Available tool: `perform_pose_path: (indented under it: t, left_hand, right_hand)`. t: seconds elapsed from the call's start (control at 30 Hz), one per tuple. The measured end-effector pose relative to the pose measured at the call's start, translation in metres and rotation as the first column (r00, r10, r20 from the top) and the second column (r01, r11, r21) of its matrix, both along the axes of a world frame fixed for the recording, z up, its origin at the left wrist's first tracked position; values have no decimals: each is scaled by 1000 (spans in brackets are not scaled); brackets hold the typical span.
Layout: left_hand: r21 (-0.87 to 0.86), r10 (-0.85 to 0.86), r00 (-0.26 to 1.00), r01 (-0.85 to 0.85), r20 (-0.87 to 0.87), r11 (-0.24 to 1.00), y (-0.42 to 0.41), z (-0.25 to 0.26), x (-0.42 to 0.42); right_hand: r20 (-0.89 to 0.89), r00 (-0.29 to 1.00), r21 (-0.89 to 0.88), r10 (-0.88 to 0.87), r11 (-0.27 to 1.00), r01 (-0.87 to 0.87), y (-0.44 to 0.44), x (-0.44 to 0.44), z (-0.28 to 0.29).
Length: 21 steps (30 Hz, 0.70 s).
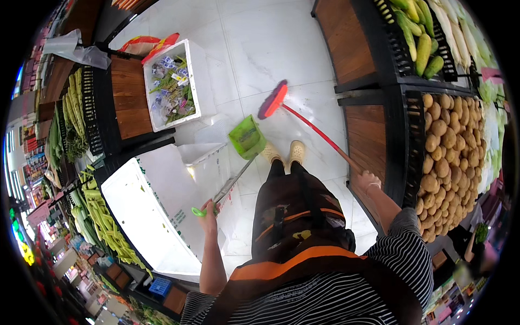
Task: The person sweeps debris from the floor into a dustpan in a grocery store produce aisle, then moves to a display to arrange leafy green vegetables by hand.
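Observation:
My left hand (209,215) grips the green end of a long-handled dustpan's metal pole. The green dustpan (247,137) hangs at floor level just ahead of my left shoe, with some dark dirt inside. In my right hand (367,180) is the brown upper end of a broom handle. Its red shaft slants forward and left to the red broom head (277,100), which lies beyond the dustpan, over a dark patch of bristles or shadow. A gap of floor separates broom head and dustpan.
A white foam box (194,81) of vegetable scraps and plastic wrappers stands front left. Beside my left arm is a large white foam box (134,215) with leaf bits. Potatoes (449,142) and cucumbers (422,48) fill crates on the right; green vegetables (105,211) line the left stand.

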<state>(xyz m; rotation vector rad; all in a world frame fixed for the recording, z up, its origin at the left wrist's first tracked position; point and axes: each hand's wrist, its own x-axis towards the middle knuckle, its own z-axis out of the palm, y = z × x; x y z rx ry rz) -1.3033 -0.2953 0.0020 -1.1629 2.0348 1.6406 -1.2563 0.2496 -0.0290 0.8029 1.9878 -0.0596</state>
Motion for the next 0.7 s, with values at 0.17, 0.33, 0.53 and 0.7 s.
perform_pose_path:
  t: [0.17, 0.33, 0.53, 0.7]
  left_hand:
    - [-12, -128, 990, 127, -55, 992, -3, -21, -4]
    - [-194, -464, 886, 457, 15, 868, 18, -14, -35]
    - [-369, -757, 638, 744, 145, 557, 61, 2, -73]
    - [-427, -856, 512, 790, 66, 440, 68, -29, -76]
  right_hand:
    - [-75, 995, -17, -67, 998, 66, 38, 56, 25]
    - [-195, 953, -86, -231, 972, 218, 48, 53, 17]
    - [-172, 788, -351, -592, 784, 512, 29, -49, -72]
    - [-12, 866, -485, -501, 760, 433, -45, 18, -92]
